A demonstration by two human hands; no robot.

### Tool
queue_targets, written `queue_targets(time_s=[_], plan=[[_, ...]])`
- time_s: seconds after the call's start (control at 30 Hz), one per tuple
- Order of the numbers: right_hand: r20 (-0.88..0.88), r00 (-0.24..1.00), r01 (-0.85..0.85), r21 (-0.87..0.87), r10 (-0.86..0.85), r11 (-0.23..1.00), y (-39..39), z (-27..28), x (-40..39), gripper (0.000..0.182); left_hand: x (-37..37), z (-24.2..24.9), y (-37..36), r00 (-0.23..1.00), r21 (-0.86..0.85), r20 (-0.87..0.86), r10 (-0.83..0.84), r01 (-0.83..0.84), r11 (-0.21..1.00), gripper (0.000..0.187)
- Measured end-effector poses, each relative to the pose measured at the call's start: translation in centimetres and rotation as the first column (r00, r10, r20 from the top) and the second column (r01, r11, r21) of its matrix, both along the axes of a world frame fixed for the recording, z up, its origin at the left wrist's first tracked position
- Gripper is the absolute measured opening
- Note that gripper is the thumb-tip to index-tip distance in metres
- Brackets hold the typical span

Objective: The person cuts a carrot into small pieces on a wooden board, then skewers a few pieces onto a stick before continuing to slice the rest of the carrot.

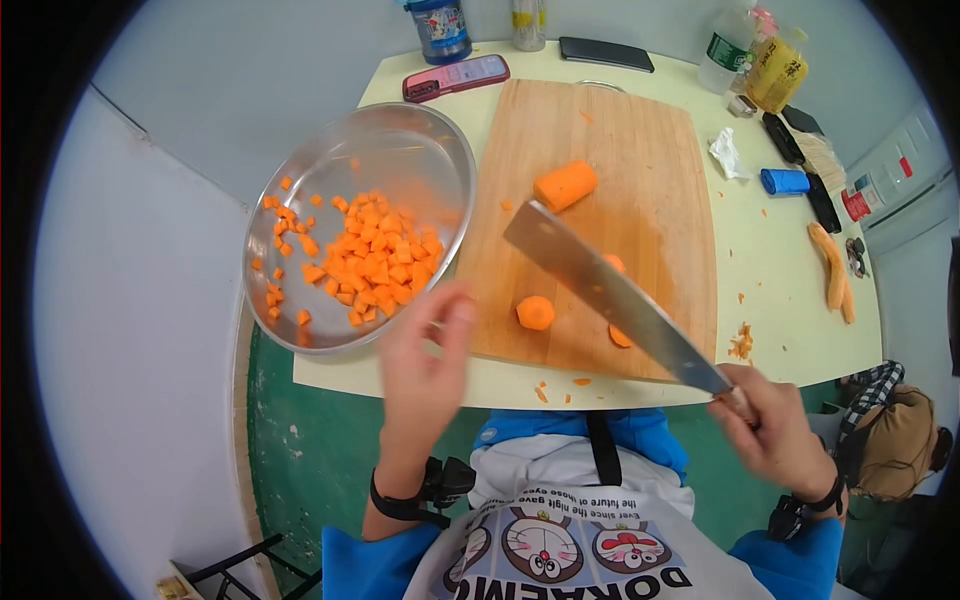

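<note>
My right hand (765,425) is closed around the handle of a cleaver (630,300). Its broad blade slants up and left above the wooden cutting board (680,150). Beyond the blade tip lies a thick carrot piece (566,186). A short carrot chunk (535,313) rests nearer me, and other carrot pieces (620,336) are partly hidden under the blade. My left hand (428,345), a little blurred, hovers by the board's left edge near the steel tray (262,215). Its fingers are loosely curled and apart, with nothing visible in them. Diced carrot (375,255) is heaped in the tray.
At the back stand a blue bottle (441,30), a phone (456,78) and a black case (606,54). Plastic bottles (728,50), a crumpled tissue (729,154) and a blue roll (785,181) are at right. Peeled carrots (832,270) and scraps (742,342) lie near the right edge.
</note>
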State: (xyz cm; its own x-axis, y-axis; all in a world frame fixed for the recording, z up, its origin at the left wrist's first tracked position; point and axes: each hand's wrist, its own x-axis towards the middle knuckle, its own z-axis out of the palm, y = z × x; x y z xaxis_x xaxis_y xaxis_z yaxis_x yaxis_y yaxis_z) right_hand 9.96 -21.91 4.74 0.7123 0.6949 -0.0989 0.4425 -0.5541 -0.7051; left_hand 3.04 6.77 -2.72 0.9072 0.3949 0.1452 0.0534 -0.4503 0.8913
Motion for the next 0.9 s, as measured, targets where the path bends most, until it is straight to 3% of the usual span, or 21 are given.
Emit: queue_targets(time_s=[0.03, 0.07, 0.13, 0.2, 0.27, 0.33, 0.57, 0.9], plan=[[-0.077, 0.997, 0.001, -0.011, -0.002, 1.000, 0.6, -0.1, -0.2, 0.025, 0.2, 0.9, 0.2, 0.970, -0.090, 0.120, 0.213, -0.203, 0.975, 0.030], [-0.095, 0.994, -0.052, -0.046, 0.048, 0.998, 1.2, -0.1, -0.2, 0.023, 0.7, 1.8, 0.0, 0.970, -0.097, 0.118, 0.212, -0.202, 0.975, 0.030], [-0.030, 0.997, -0.076, -0.082, 0.074, 0.994, 2.0, -0.9, -0.3, 0.022, 2.0, 2.8, -1.0, 0.871, -0.128, 0.434, 0.231, -0.194, 0.973, 0.031], [0.033, 0.994, -0.103, -0.123, 0.108, 0.987, 2.7, -0.8, -0.3, 0.022, 3.6, 2.6, -1.3, 0.879, -0.137, 0.444, 0.171, -0.122, 0.983, 0.031], [-0.037, 0.995, -0.099, -0.159, 0.094, 0.982, 3.2, -0.4, -0.3, 0.020, 4.3, 2.5, -1.2, 0.882, -0.141, 0.457, 0.110, -0.051, 0.989, 0.032], [-0.026, 0.995, -0.099, -0.162, 0.096, 0.982, 3.4, -0.4, -0.3, 0.020, 4.4, 2.4, -0.9, 0.932, -0.235, 0.354, -0.081, 0.172, 0.957, 0.029], [-0.052, 0.995, -0.088, -0.159, 0.081, 0.983, 3.8, -0.7, -0.4, 0.020, 4.7, 1.2, 0.0, 0.955, -0.330, 0.274, -0.112, 0.203, 0.922, 0.025], [-0.052, 0.995, -0.097, -0.201, 0.088, 0.975, 4.1, -0.8, -0.1, 0.020, 4.8, 0.4, 0.3, 0.945, -0.381, 0.308, -0.112, 0.230, 0.896, 0.023]])
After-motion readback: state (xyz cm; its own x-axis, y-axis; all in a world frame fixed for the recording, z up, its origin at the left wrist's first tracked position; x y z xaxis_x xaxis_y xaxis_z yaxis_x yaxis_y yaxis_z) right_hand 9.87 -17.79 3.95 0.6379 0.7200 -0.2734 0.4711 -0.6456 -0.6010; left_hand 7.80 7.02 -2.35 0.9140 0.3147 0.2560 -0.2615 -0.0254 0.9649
